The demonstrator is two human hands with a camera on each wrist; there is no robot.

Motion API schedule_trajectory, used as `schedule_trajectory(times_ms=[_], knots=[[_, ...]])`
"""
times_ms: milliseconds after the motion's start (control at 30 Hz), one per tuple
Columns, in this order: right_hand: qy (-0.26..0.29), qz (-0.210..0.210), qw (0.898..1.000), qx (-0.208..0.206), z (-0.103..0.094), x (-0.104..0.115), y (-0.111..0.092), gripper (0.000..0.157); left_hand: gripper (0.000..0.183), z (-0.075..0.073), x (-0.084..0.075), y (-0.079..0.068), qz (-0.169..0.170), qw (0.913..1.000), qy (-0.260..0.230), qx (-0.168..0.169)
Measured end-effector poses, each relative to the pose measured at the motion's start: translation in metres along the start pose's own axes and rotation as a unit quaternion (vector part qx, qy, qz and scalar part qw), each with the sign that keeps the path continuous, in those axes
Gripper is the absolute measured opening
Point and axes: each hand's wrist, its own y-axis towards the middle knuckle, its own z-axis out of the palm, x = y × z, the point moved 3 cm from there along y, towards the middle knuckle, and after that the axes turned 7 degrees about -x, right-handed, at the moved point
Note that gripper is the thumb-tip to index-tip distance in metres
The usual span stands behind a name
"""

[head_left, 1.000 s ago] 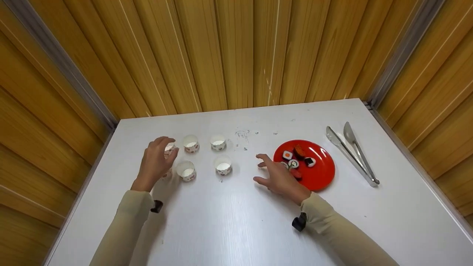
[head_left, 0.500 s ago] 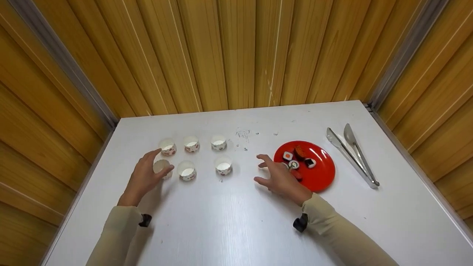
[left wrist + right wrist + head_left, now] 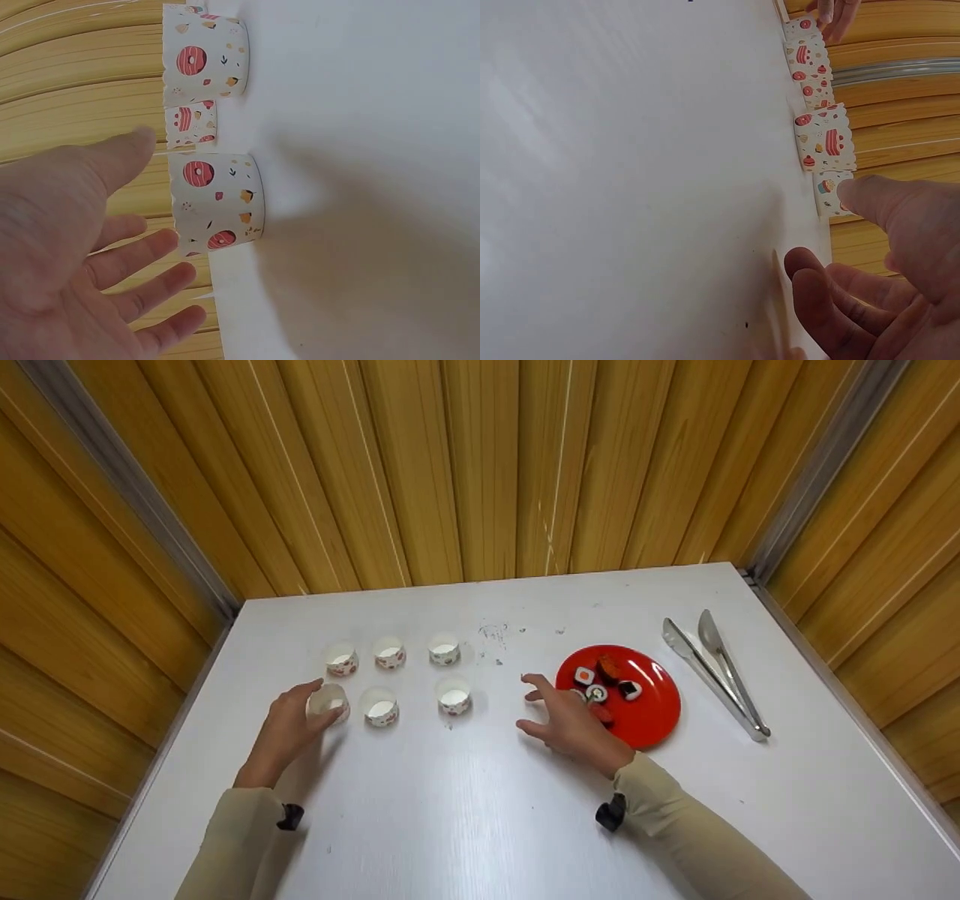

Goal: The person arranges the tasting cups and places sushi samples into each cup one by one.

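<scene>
My left hand is at the front-left paper baking cup, with thumb and fingers spread on either side of its rim. In the left wrist view that cup stands upright, white with pink donut prints, and the fingertips come right up to its scalloped edge. My right hand hovers over the left side of a red plate, fingers parted and holding nothing. On the plate lie several small sushi pieces, among them a white-and-black one and an orange-topped one; the hand partly hides others.
More paper cups stand in two rows, such as the back-left cup, the back-right cup and the front-right cup. Metal tongs lie right of the plate. Wood-patterned panels enclose the white table behind and at the sides.
My left hand has come back from the back-left cup toward the front-left one, uncovering both. The right hand has stayed in place beside the plate.
</scene>
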Motion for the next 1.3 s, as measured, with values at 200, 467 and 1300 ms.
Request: schedule_trajectory(times_ms=[200,467,1300], knots=[[-0.007,0.007,1.000,-0.001,0.000,0.000,0.001,0.075,0.061,0.002,0.002,-0.001,0.011,0.9997,-0.004,-0.023],[0.012,0.017,1.000,0.005,0.000,0.000,0.001,0.075,0.055,0.004,0.009,0.001,0.014,0.9989,-0.002,-0.045],[0.017,0.030,0.999,0.005,-0.002,0.000,-0.001,0.075,0.024,0.004,0.011,-0.001,0.002,0.9983,0.027,-0.051]])
